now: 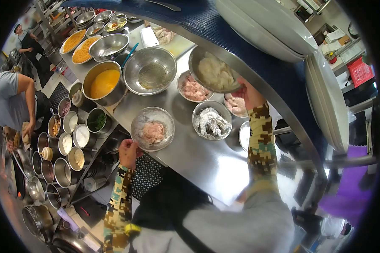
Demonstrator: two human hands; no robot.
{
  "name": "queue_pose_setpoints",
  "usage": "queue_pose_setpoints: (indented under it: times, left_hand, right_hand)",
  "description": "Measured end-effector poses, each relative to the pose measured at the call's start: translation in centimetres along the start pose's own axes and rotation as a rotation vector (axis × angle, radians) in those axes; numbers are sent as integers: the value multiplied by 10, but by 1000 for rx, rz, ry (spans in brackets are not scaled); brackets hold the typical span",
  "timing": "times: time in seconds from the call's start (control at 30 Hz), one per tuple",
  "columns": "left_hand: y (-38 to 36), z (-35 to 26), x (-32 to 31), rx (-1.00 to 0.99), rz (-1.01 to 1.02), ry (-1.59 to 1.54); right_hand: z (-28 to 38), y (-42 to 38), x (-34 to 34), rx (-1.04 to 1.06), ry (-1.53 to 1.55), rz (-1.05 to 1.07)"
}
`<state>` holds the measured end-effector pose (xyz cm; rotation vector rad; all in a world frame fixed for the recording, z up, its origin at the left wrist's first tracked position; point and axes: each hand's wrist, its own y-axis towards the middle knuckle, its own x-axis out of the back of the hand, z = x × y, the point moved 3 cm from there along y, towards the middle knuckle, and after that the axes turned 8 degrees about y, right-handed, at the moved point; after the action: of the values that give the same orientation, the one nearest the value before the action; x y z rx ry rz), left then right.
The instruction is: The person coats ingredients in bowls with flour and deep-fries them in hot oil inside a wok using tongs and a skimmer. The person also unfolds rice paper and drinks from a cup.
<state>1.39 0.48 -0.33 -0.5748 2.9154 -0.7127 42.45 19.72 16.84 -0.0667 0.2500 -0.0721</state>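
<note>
Scene: a stainless steel counter [198, 162] crowded with metal bowls, viewed from above the head of the person working at it.
Left hand: the left hand [128, 152] is seen at the near edge of the counter, fingers curled onto the rim of a shallow bowl of pale chopped meat [153, 128]. The rim appears to be pinched; how firmly cannot be told.
Direction from left fingers: the meat bowl lies just beyond and to the right of the fingers, touching them.
Right hand: the right hand [250, 96] is raised, fingers closed around the edge of a tilted bowl of white pieces [213, 71], which is held up off the counter.
Tilt and axis: the lifted bowl is round, so no long axis is offered; its open face is tipped toward the camera and the left.
Nearer hand: the lifted bowl is reached only by the right hand; the meat bowl only by the left.
Beneath the lifted bowl: a bowl of pink raw meat [193, 87] sits on the counter, near but apart.
Beside it: a bowl of crumpled, floured pieces [212, 121] rests between the two hands.
Further back: an empty wide bowl [150, 69] and a pot of orange liquid [102, 82] are set side by side.
Far left: another person's arm is seen at a separate station.
</note>
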Motion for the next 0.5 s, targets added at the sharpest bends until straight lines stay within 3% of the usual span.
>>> queue_pose_setpoints:
  times: [0.1, 0.2, 0.5]
  left_hand:
    - [0, 5, 3, -22, 15, -24]
    - [-2, 5, 0, -38, 18, -55]
    - [20, 1, -11, -32, 12, -168]
  right_hand:
    - [-16, -26, 6, -138, 27, -94]
    - [-28, -59, 5, -118, -88, -46]
    - [-98, -149, -9, -403, -46, 81]
